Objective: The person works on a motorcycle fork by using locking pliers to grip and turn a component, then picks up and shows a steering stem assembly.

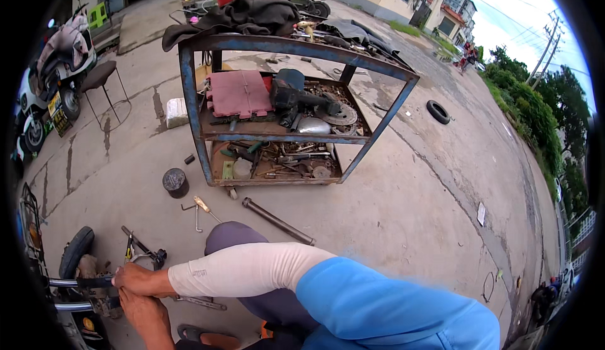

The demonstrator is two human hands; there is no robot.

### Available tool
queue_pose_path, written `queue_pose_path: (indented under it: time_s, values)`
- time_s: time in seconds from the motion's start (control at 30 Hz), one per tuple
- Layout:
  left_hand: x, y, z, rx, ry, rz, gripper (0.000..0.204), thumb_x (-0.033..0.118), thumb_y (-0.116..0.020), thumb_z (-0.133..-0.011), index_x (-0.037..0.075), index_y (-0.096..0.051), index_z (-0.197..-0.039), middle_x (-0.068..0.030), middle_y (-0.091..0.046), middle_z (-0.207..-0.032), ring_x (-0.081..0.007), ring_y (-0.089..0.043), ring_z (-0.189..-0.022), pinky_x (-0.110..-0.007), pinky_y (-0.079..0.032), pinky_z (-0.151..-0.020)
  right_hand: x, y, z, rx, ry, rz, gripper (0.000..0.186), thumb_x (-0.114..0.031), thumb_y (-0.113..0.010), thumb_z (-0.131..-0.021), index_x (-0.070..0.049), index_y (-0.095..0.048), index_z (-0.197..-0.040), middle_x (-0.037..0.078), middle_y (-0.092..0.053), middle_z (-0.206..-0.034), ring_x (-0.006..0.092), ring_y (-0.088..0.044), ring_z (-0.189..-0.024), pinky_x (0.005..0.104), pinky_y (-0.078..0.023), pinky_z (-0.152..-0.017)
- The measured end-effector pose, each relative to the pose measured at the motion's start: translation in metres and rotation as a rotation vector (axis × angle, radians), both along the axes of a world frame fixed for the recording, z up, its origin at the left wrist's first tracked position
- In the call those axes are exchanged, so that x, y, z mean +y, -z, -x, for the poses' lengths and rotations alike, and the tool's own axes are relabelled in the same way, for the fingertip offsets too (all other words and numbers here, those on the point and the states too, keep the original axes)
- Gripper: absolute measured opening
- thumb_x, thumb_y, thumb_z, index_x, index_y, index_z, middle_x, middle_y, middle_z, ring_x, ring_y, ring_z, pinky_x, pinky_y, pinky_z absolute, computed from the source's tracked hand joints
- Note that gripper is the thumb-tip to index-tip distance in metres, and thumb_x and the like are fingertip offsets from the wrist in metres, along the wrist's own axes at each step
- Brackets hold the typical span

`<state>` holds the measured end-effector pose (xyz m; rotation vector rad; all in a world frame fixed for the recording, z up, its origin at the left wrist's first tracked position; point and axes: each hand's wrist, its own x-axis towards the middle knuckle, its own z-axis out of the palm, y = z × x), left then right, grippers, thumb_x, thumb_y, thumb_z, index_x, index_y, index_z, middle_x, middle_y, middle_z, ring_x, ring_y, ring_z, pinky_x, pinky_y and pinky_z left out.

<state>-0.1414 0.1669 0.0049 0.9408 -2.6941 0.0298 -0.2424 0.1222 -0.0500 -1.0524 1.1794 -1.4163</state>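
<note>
My right hand (135,279), at the end of a white sleeve, grips the dark section of a chrome tube (66,283) at the lower left. My left hand (143,314) is closed just below it; what its fingers hold is hidden. A second chrome tube (74,306) runs below, beside a wheel with a black tyre (74,249). Dark tools with a yellow part (142,249) lie just above my hands. A wrench (211,304) lies to their right. A screwdriver (205,205), hex keys (198,222) and a long steel pipe (277,221) lie on the concrete.
A rusty blue steel cart (384,110) holding tools and parts stands ahead. Near it are a black cylinder (176,182) and white block (178,111). Parked scooters (57,91) and a stool (99,77) stand left. A loose tyre (438,111) lies right. Distant people (467,57) are on the road.
</note>
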Motion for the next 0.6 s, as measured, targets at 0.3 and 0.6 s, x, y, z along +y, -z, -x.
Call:
queue_pose_path:
  time_s: [0.3, 0.6]
  values:
    - [-0.015, -0.001, -0.004, 0.053, 0.271, -0.036, 0.023, 0.022, -0.054, -0.093, 0.001, -0.06, -0.099, -0.015, -0.063, -0.093, -0.0306, -0.062, -0.086, -0.044, -0.047, -0.072, 0.031, -0.048, 0.004, 0.078, -0.005, -0.252, 0.037, -0.023, -0.057, -0.091, 0.01, -0.058, -0.108, 0.029, -0.063, -0.106, 0.0399, -0.063, -0.096, 0.0476, -0.048, -0.083]
    - [-0.022, 0.015, 0.065, 0.099, 0.199, -0.072, 0.022, 0.023, -0.053, -0.094, 0.002, -0.06, -0.1, -0.0129, -0.064, -0.095, -0.0284, -0.062, -0.089, -0.043, -0.047, -0.074, 0.007, -0.101, 0.036, 0.263, 0.498, -0.007, 0.051, -0.03, -0.059, -0.09, 0.006, -0.051, -0.124, 0.031, -0.059, -0.118, 0.041, -0.058, -0.109, 0.0489, -0.046, -0.09]
